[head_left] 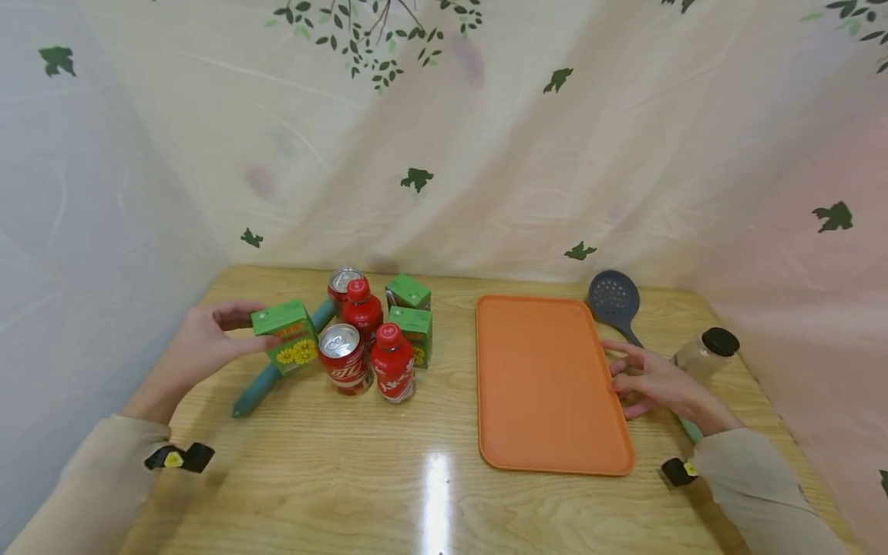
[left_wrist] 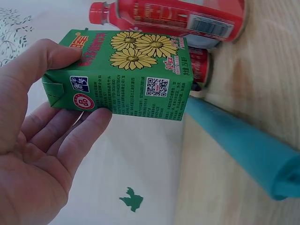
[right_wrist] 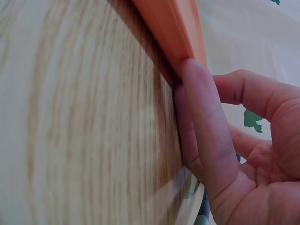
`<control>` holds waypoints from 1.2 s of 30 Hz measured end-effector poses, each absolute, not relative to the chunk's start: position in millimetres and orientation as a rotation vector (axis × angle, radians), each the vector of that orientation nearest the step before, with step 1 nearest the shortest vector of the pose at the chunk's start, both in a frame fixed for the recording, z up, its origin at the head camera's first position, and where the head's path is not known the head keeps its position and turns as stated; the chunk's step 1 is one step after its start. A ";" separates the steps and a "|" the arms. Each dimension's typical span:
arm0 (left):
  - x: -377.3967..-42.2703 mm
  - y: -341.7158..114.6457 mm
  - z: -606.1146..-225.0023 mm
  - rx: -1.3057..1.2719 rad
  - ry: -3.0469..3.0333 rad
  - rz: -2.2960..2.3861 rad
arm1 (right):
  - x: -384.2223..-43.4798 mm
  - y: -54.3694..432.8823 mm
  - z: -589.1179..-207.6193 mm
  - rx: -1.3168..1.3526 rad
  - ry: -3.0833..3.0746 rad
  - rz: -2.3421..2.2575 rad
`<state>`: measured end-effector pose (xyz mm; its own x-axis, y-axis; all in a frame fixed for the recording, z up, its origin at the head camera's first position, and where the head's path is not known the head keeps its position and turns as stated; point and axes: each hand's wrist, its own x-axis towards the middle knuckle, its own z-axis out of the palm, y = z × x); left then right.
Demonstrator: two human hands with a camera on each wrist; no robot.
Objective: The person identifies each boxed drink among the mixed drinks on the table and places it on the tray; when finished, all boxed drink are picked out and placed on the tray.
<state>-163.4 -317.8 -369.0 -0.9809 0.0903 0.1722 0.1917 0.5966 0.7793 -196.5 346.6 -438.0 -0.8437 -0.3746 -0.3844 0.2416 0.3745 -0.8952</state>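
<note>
My left hand (head_left: 211, 343) pinches a green drink carton (head_left: 291, 347) with yellow flowers, thumb on one side and fingers on the other. In the left wrist view the carton (left_wrist: 133, 75) is tilted and appears raised off the table. Beneath it lies a teal rolled-up length (head_left: 258, 389). Beside it stand red cans (head_left: 344, 366), red bottles (head_left: 393, 370) and two more green cartons (head_left: 419, 331). My right hand (head_left: 655, 381) holds the right edge of an orange tray (head_left: 544, 385); in the right wrist view its fingers (right_wrist: 204, 112) meet the tray rim (right_wrist: 176, 35).
Behind the tray's right side lies a dark slotted skimmer (head_left: 613, 297), its handle partly hidden by my right arm. A jar with a black lid (head_left: 711, 351) is further right. A leaf-printed cloth (head_left: 486, 154) hangs behind the wooden table (head_left: 333, 478).
</note>
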 end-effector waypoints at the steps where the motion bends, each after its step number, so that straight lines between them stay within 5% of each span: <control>1: -163.9 -317.2 -365.2 -0.245 -2.700 -1.344 | -196.3 346.8 -438.0 -0.109 2.101 -1.497; 36: -197.7 -229.7 -219.2 -0.357 -2.778 -1.371 | -196.3 343.6 -441.0 -0.091 2.103 -1.520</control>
<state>-197.7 -229.7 -219.2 -0.9735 0.1940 0.1214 0.2143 0.5873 0.7805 -196.3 343.6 -441.0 -0.8529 -0.3563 -0.3816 0.2504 0.3621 -0.8979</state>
